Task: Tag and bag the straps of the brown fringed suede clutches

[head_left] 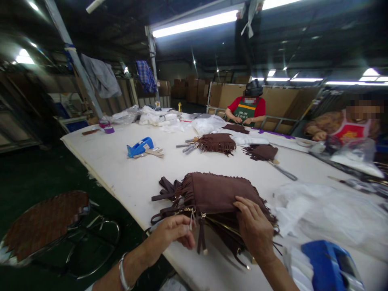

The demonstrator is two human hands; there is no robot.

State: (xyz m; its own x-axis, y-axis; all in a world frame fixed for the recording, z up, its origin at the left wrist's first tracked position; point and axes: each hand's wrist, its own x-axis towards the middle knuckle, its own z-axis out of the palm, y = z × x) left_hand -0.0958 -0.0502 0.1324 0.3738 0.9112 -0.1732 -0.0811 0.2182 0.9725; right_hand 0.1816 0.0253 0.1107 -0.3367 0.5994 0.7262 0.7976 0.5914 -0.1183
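Observation:
A dark brown bag with fringed sides (222, 188) lies in front of me on top of other brown pieces with gold zips. My right hand (254, 226) is on its near edge, fingers over the top face and thumb hidden. By the bag's left corner, my left hand (178, 232) has its fingers closed around a thin, pale, shiny thing (191, 220) that I cannot make out. Brown straps (166, 190) stick out to the left, and a zip tassel (201, 234) hangs beside the left fingers.
A blue tape dispenser (141, 147) stands farther back; another blue one (330, 264) is at lower right. More fringed bags (216, 143) and plastic sheets (330, 210) lie on the white table (127, 182). A stool (45, 226) stands left. Two people work across the table.

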